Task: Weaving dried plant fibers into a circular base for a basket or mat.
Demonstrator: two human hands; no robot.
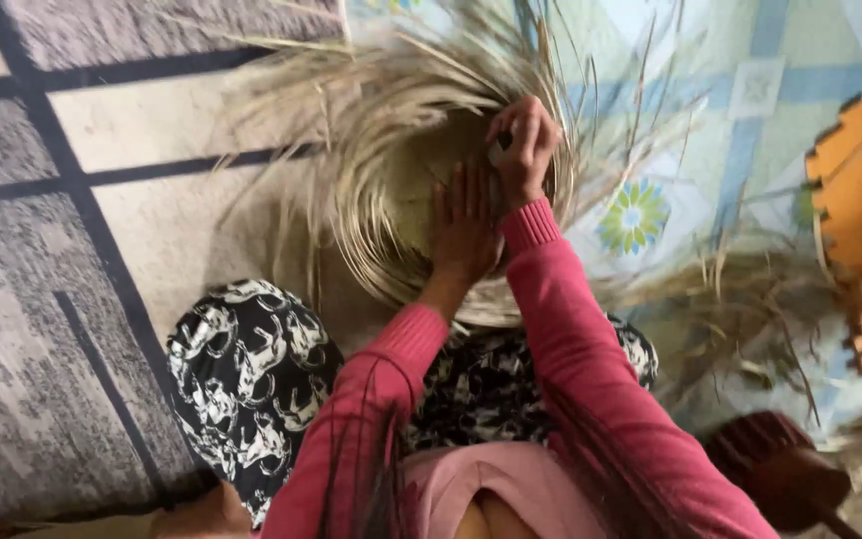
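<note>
**Half-woven straw basket on the floor**

Round, shallow basket (401, 200) of pale dry straw, rim coiled in tight bands, centre darker and hollowed. Unfinished: long loose strands (281, 110) fanning outward from the edge on every side, some lifted, some flat. Tilted slightly toward the knees, resting on the floor across a grey rug and a patterned mat.

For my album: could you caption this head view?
Left hand flat on a half-woven straw basket; right hand gripping its strands.

Loose straw ends (281, 120) ring the basket (401, 250); rug (132, 230) left lies open.
</note>
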